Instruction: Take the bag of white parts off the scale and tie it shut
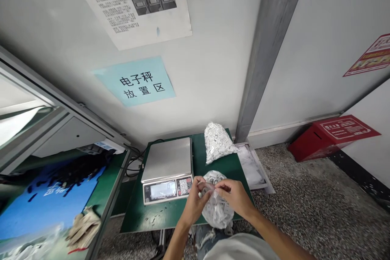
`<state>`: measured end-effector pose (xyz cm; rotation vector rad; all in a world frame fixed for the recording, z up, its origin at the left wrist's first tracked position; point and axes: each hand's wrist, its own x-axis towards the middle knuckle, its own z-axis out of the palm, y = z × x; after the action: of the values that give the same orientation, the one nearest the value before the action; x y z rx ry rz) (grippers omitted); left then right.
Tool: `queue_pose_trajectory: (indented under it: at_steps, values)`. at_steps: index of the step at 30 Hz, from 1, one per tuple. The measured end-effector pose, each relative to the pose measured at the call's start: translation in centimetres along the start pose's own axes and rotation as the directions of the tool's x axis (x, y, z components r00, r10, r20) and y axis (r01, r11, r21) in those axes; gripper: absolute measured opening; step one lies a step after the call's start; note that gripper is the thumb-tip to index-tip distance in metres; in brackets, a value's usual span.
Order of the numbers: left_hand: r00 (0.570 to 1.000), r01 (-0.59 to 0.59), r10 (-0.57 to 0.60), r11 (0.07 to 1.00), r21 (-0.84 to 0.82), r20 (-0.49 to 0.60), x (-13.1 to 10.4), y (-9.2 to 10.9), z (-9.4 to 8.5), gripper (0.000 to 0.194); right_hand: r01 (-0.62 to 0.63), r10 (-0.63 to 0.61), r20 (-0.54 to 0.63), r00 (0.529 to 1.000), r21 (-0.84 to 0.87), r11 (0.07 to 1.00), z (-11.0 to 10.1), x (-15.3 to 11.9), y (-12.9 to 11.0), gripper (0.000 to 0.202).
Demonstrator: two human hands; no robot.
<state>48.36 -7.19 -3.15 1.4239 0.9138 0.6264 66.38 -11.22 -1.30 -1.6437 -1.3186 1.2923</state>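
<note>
Low in the middle of the frame, both hands meet at the top of a clear plastic bag [217, 207] stuffed with small white pieces. The left hand [197, 200] comes in from the lower left and pinches the neck of the bag between thumb and fingers; the right hand [234, 196] comes in from the lower right and pinches the same gathered neck from the other side. The fingertips of the two hands nearly touch there. The body of the bag hangs below and between the hands, bulging down past the wrists, over the near edge of a small green table [164, 211].

On that table, just left of the hands, stands an electronic scale [167, 158] with a bare steel pan, a display and a keypad on its front. Behind the hands, toward the back right corner of the table, lies a second bag of white pieces [217, 142], well apart from the held one. A white tray [254, 166] sits just to the right of the table.

On the wall above, a light blue sign [135, 81] bears dark characters, with a printed sheet [134, 2] higher up. At the right of the frame, a red box [329, 134] rests on the speckled floor.
</note>
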Motion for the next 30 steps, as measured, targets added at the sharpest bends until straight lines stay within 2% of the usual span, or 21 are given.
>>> queue_pose_trajectory:
  at_steps: [4, 6, 9, 15, 19, 23, 30]
  values:
    - [1.000, -0.010, 0.010, 1.000, -0.003, 0.006, 0.2, -0.4, -0.2, 0.019, -0.073, 0.073, 0.000, 0.997, 0.022, 0.997, -0.1, 0.9, 0.6, 0.027]
    - [0.999, -0.038, 0.038, 0.999, 0.028, 0.002, 0.2, -0.3, -0.1, 0.024, -0.077, 0.077, -0.013, 0.997, 0.023, 0.997, 0.0, 1.3, 0.1, 0.027]
    - [0.998, -0.069, 0.068, 0.995, 0.077, 0.012, 0.2, 0.0, 0.0, 0.029, -0.049, 0.049, -0.057, 0.997, -0.001, 0.999, 0.3, 1.6, -1.0, 0.026]
    - [0.990, -0.118, 0.102, 0.979, 0.167, 0.101, 0.2, 0.6, -0.1, 0.024, 0.017, -0.024, -0.107, 0.994, -0.070, 0.997, 1.0, 1.5, -2.4, 0.022]
    - [0.995, -0.093, 0.082, 0.971, 0.222, 0.056, 0.2, 0.4, -0.2, 0.021, 0.070, -0.089, -0.146, 0.985, -0.126, 0.989, 1.1, 0.4, -2.6, 0.014]
    - [0.999, -0.052, 0.052, 0.970, 0.238, 0.009, 0.1, -0.1, 0.1, 0.009, 0.089, -0.125, -0.153, 0.980, -0.224, 0.971, 1.6, -1.3, -2.4, 0.008]
    - [0.999, -0.047, 0.048, 0.968, 0.245, 0.004, -0.1, -0.4, 0.6, 0.032, 0.037, -0.084, -0.105, 0.991, -0.390, 0.920, 2.5, -1.6, -2.4, 0.014]
